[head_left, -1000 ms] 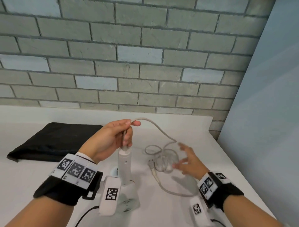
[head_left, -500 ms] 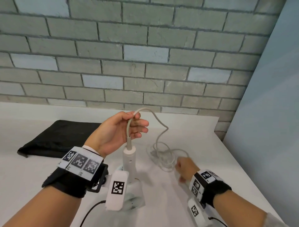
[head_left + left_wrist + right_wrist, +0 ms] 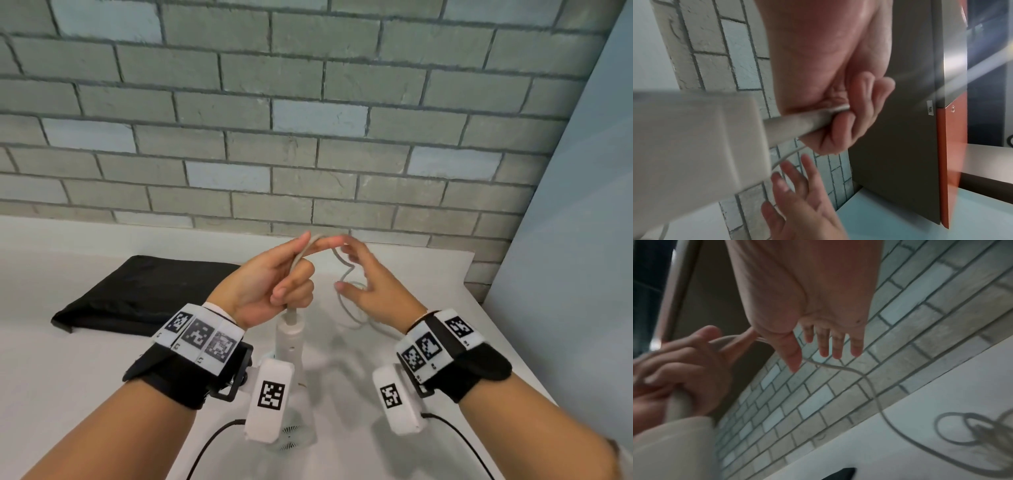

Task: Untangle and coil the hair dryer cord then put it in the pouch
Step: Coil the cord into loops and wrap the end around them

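A white hair dryer (image 3: 290, 339) stands handle-up on the white table (image 3: 68, 359), its body partly hidden by my left wrist camera. My left hand (image 3: 291, 270) grips the grey cord (image 3: 342, 263) just above the handle, fingers curled round it (image 3: 840, 123). The cord arches over my left fingers and drops in loose loops (image 3: 970, 430) onto the table. My right hand (image 3: 356, 274) hovers beside the hanging cord with fingers spread (image 3: 830, 344), holding nothing. A black pouch (image 3: 137, 294) lies flat at the back left.
A grey brick wall (image 3: 308, 120) rises behind the table. A pale blue panel (image 3: 575, 240) bounds the table's right side. Black cables (image 3: 212, 445) run from the wrist cameras near the front edge.
My right hand rose from the cord pile on the table to beside my left hand. My left hand lifted the cord a little higher and curled tighter round it.
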{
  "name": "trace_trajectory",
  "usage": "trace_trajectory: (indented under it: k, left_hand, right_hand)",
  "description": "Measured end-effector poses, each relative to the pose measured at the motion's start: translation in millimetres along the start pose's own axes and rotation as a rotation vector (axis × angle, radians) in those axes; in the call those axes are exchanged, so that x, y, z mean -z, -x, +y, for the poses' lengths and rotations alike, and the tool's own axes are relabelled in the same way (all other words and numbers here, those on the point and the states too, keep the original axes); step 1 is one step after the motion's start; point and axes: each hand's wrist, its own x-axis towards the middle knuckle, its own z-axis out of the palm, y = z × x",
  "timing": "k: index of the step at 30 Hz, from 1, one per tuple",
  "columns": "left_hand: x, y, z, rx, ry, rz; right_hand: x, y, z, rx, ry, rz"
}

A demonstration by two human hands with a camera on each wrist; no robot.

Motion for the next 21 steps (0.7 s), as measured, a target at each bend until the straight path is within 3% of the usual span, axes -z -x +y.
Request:
trace_trajectory:
  k: [3, 10, 15, 21]
  left_hand:
    - [-2, 0, -3, -0.039, -0.045, -0.023]
    - [1, 5, -12, -0.163, 0.024, -0.079]
    - [3, 4, -18, -0.291, -0.004, -0.009]
    - [7, 4, -19, -0.330, -0.090, 0.109]
  right_hand:
    - [-16, -2, -9, 0.026, -0.028, -0.060]
    - [-34, 7, -3, 0.053, -0.158, -0.030]
    - [-49, 24, 8, 0.071, 0.006, -0.104]
    - [-45, 49, 31, -0.051, -0.098, -0.175]
